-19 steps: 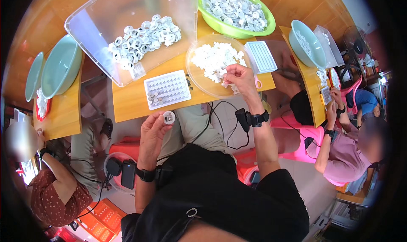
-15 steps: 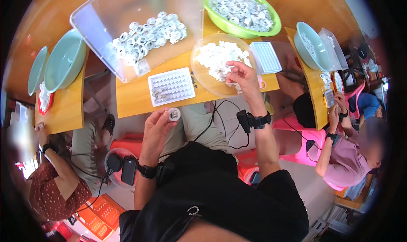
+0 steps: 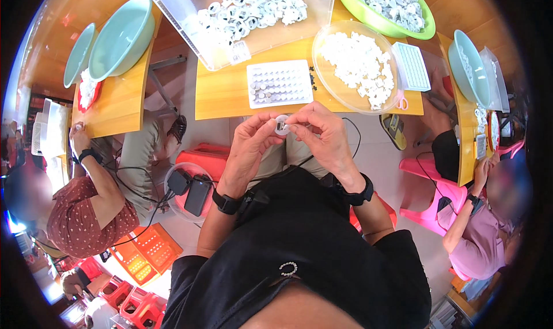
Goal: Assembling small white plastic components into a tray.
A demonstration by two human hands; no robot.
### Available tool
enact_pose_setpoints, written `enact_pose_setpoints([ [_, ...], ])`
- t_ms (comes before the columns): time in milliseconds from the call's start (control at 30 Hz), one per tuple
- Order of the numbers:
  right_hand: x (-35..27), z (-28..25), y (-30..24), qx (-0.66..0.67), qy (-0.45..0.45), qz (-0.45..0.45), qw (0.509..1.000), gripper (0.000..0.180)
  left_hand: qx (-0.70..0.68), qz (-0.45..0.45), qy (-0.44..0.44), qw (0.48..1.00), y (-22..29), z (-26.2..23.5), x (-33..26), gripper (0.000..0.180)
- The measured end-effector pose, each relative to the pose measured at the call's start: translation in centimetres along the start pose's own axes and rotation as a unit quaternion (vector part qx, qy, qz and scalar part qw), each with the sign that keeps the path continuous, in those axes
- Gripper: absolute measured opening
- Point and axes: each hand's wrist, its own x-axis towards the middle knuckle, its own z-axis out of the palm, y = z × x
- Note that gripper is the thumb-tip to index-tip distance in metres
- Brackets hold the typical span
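My left hand [image 3: 252, 147] pinches a small round white plastic part [image 3: 282, 126] between thumb and fingers, just past the table's near edge. Dark and metallic bits show in the part's middle. Closed against its right side are the fingertips of my right hand [image 3: 324, 134]; what they hold, if anything, is hidden. Straight ahead, a white slotted tray [image 3: 294, 99] has several silver button cells [image 3: 262, 92] in its left slots. Right of it, a round clear tray [image 3: 322, 78] bears a heap of small white plastic pieces [image 3: 357, 61].
A clear bin [image 3: 208, 57] of round white parts and a green basin [image 3: 423, 27] of similar parts stand farther back. A pale blue-green tray [image 3: 413, 67] and pink scissors [image 3: 402, 102] lie right. People sit at side tables. A red stool [image 3: 201, 161] is below left.
My right hand has left the heap of white pieces and come to the round part in my left hand. The view has shifted, so the table appears higher and farther right.
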Motion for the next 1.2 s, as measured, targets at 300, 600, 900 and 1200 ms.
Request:
enact_pose_setpoints([
  [300, -0.14, 0.61, 0.45, 0.030, 0.010, -0.002, 0.999, 0.011, 0.014, -0.007, -0.003, 1.000, -0.27, -0.25, 0.12, 0.021],
  [600, -0.01, 0.68, 0.19, -0.004, 0.015, 0.004, 1.000, 0.010, 0.001, -0.001, -0.009, 1.000, -0.36, -0.40, 0.14, 0.022],
  [900, -0.11, 0.57, 0.18, -0.035, 0.003, -0.003, 0.999, 0.010, -0.015, -0.015, -0.014, 1.000, -0.62, -0.60, 0.06, 0.021],
  [1200, -0.22, 0.06, 0.19, -0.065, -0.030, -0.047, 0.996, 0.012, -0.009, -0.026, 0.006, 1.000, -0.39, -0.37, -0.11, 0.019],
])
